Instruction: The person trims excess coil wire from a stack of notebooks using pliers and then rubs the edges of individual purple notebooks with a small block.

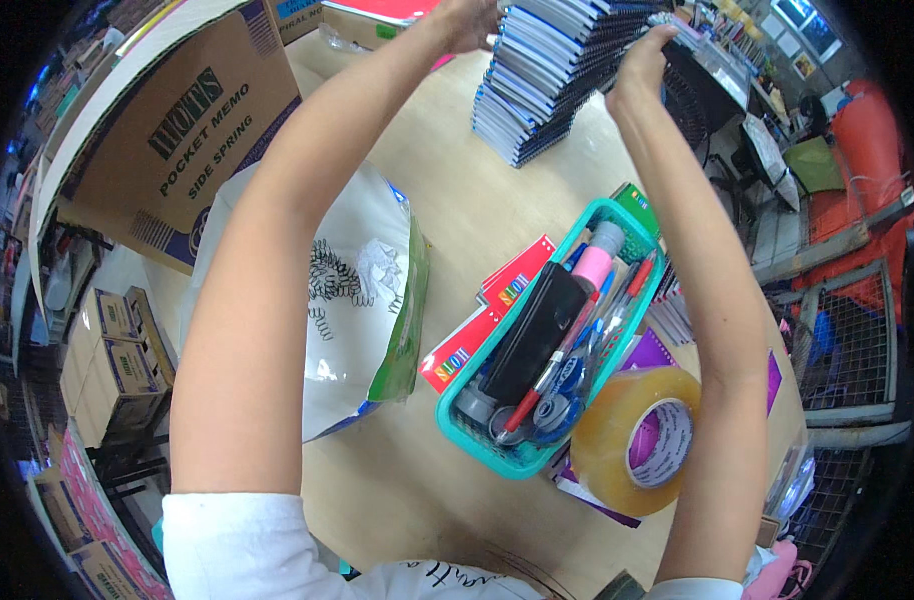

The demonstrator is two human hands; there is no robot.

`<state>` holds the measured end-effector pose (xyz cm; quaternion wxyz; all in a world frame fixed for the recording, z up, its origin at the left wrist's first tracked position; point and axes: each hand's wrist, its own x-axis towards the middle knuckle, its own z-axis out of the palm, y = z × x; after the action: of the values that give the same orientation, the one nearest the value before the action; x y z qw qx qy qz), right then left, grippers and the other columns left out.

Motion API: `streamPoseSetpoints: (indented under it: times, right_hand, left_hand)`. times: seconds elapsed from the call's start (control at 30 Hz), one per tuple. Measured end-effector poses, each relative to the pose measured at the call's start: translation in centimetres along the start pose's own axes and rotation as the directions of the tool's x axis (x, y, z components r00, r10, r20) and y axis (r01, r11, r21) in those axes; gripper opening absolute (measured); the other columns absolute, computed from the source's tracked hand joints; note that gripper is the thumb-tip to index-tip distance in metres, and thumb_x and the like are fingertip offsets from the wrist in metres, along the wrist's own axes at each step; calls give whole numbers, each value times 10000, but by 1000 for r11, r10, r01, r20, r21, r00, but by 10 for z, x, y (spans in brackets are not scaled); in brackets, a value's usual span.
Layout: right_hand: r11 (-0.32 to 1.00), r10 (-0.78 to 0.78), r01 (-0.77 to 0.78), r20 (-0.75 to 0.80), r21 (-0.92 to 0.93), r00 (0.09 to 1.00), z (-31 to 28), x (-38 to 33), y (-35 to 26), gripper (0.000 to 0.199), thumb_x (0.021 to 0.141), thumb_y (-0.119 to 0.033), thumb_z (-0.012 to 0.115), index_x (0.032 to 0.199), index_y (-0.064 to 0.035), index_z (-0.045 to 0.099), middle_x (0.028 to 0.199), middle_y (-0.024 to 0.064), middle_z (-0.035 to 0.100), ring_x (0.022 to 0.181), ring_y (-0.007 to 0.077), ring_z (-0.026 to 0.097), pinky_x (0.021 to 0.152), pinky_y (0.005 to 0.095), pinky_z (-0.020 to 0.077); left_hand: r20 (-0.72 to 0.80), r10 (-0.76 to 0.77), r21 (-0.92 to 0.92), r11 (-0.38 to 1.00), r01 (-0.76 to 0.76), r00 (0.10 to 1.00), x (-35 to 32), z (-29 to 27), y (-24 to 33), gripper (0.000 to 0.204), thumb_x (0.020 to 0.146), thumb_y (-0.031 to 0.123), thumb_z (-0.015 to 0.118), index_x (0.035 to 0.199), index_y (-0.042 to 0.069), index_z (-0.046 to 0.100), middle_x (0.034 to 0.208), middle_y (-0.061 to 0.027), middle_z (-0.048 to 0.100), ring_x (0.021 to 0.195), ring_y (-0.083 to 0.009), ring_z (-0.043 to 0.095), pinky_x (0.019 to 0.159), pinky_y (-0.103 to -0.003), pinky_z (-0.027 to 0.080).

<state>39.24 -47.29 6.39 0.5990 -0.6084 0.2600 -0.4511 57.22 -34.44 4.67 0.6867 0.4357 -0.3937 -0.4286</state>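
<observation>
As left hand (470,27) and right hand (641,72) clasp spiral notebooks (545,75) at frame's top edge, pale tabletop (462,205) opens below.

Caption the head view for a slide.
Left hand and right hand flank a stack of spiral-bound notebooks; teal basket and tape roll sit nearer.

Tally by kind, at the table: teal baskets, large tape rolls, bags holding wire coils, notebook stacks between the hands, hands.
Teal basket: 1
Large tape roll: 1
Bag holding wire coils: 1
Notebook stack: 1
Hands (left hand, right hand): 2
Total: 6
</observation>
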Motion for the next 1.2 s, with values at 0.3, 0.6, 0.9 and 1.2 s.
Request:
streamPoseSetpoints:
  times: [0.3,0.6,0.9,1.2]
  right_hand:
    - [965,248,-246,-9,91,969,51,-54,-9,1055,855,-798,220,1520,-11,-10,1534,334,106,1421,439,200,1144,499,215]
    - [964,245,-253,98,81,964,1,-34,-23,1111,826,-837,208,1508,-17,-106,1601,181,-44,1471,365,36,1132,602,120]
    - [979,-186,197,163,-59,969,-159,-85,-151,640,893,-454,653,1334,-35,455,1248,131,494,1029,233,590,902,441,456]
    - [764,-329,572,582,-299,744,-293,-260,-266,389,980,-318,536,1230,-27,599,1093,89,646,920,151,635,847,269,490]
  left_hand:
    - [-168,-102,-83,993,89,981,-15,7,-18,868,918,728,157,1376,58,466,1375,-129,533,1301,-302,454,1074,-552,321]
    - [-398,-117,257,938,233,910,-8,8,-3,997,824,846,135,1496,130,307,1531,-172,312,1399,-388,289,1102,-612,225]
    - [-189,29,123,992,-5,982,-53,46,53,1105,757,907,214,1440,58,392,1335,-178,534,1202,-296,511,1008,-421,402]
    - [-620,124,163,986,-27,775,-193,224,138,926,862,790,270,1282,-7,482,1056,-187,609,846,-282,602,750,-347,490]
